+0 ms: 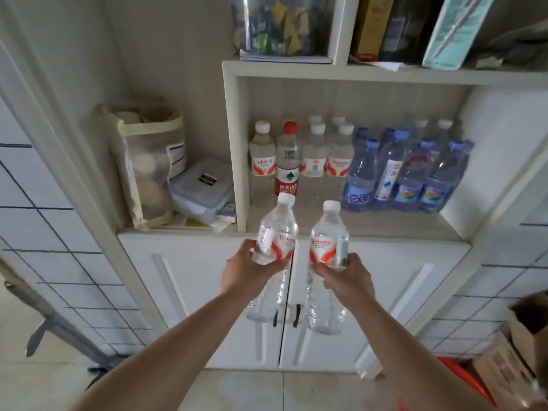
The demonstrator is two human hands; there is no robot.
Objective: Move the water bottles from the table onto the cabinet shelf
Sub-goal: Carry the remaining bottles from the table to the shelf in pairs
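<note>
Clear thin plastic, probably full and weighty: left bottle (pixel 274 244) gripped at the label in left hand (pixel 246 271), right bottle (pixel 327 247) in right hand (pixel 345 275), fingers wrapped mid-body, held short of cabinet shelf (pixel 355 225).

The two held bottles (pixel 277 241) (pixel 327 250) were clear with white caps and red-and-white labels. On the pale grey shelf (pixel 341 225), one bottle (pixel 287 161) had a red cap and red label; the shrink-wrapped pack (pixel 406 173) was blue-tinted. The cabinet doors (pixel 207 292) were white with black handles (pixel 296 315).
</note>
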